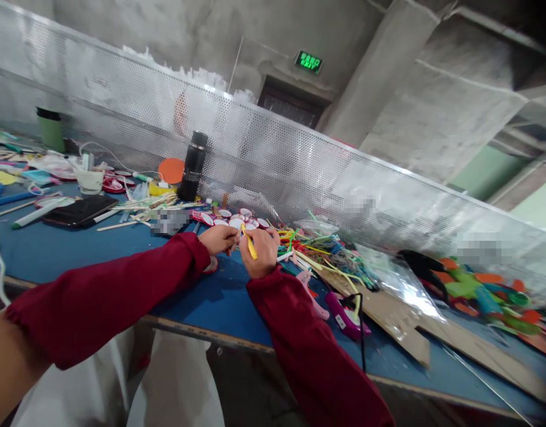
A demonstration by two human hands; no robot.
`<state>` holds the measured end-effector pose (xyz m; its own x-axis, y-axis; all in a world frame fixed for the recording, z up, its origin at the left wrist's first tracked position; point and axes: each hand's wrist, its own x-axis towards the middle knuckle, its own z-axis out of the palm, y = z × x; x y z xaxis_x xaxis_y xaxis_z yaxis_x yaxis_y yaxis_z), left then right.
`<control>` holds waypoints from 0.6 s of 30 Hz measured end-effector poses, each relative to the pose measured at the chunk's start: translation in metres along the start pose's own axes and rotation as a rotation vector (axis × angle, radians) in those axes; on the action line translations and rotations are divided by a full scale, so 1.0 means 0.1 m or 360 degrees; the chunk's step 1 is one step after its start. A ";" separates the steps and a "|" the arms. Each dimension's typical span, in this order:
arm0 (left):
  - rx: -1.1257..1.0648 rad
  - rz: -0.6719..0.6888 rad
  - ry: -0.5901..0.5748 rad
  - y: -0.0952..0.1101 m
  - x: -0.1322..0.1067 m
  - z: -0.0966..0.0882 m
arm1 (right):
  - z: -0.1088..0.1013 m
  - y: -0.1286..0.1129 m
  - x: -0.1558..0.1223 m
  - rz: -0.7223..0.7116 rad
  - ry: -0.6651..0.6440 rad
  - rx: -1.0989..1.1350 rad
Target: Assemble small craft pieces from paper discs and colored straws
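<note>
Both my arms in dark red sleeves reach over a blue table (54,249). My right hand (260,252) is closed round a thin yellow stick (250,244) that points up and left. My left hand (219,238) pinches a small red-and-white round disc (235,224) just beside the stick's tip. More such discs (246,216) lie in a cluster right behind the two hands. One disc (210,265) lies under my left wrist.
A black bottle (193,166) stands behind the discs, against a perforated metal screen (300,160). A tangle of coloured sticks (330,255), cardboard (389,308), a pink tool (344,314) and bright foam shapes (478,290) lie to the right. A black tablet (79,210), a white cup (89,181) and clutter lie to the left.
</note>
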<state>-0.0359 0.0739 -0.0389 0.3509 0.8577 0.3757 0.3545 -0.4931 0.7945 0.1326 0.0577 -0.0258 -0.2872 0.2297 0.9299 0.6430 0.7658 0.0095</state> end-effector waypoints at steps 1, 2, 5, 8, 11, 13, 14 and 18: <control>0.0007 -0.0003 -0.0002 0.00 0.00 0.00 | 0.00 0.01 0.00 -0.0001 0.0001 -0.0002; 0.0014 -0.0008 -0.0003 0.01 0.00 0.00 | 0.00 0.01 0.00 -0.0003 0.0006 -0.0006; 0.0015 -0.0027 0.0004 0.02 -0.01 0.00 | 0.01 0.02 -0.01 -0.0007 0.0015 -0.0003; 0.0024 -0.0022 0.0004 0.02 -0.01 0.00 | 0.01 0.03 -0.02 -0.0010 -0.0032 0.0061; 0.0045 -0.0002 -0.0008 0.01 0.00 -0.01 | 0.02 0.04 -0.02 -0.0004 -0.0080 0.0101; 0.0063 -0.0001 -0.0003 0.01 0.00 -0.01 | 0.02 0.04 -0.02 0.0008 -0.0079 0.0097; 0.0066 0.0000 0.0000 0.02 0.00 -0.01 | 0.01 0.04 -0.02 0.0015 -0.0074 0.0095; 0.0061 0.0016 0.0015 0.02 0.00 -0.01 | 0.01 0.02 -0.02 0.0022 -0.0105 0.0106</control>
<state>-0.0357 0.0724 -0.0368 0.3463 0.8540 0.3884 0.3838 -0.5067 0.7719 0.1341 0.0596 -0.0280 -0.3263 0.2776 0.9036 0.5993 0.8000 -0.0293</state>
